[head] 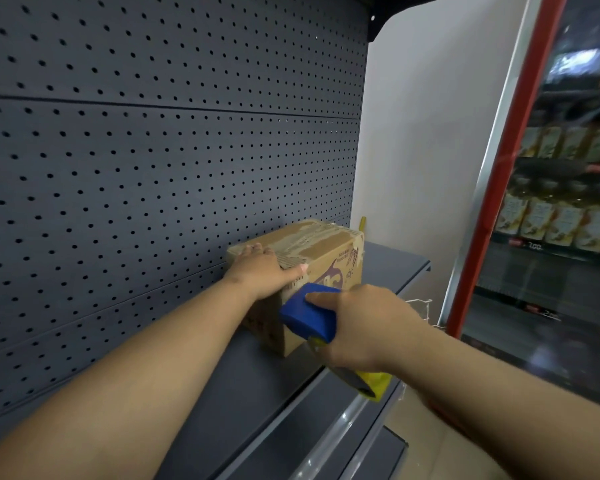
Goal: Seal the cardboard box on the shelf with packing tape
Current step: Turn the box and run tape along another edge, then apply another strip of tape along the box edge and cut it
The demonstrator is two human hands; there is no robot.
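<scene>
A brown cardboard box (326, 247) with purple print stands on the dark grey shelf (243, 382), close to the pegboard back. Strips of tape run across its top. My left hand (260, 268) lies flat on the box's near top corner, fingers spread, pressing down. My right hand (364, 323) grips a blue tape dispenser (307, 311) with a yellow handle, its blue head held against the box's front face near the lower corner.
A dark perforated pegboard (153, 150) backs the shelf on the left. A white wall panel (430, 133) stands to the right of the shelf end. Beyond a red door frame (499, 188), a glass-fronted case holds bottles (555, 220). A lower shelf edge (343, 445) sits below.
</scene>
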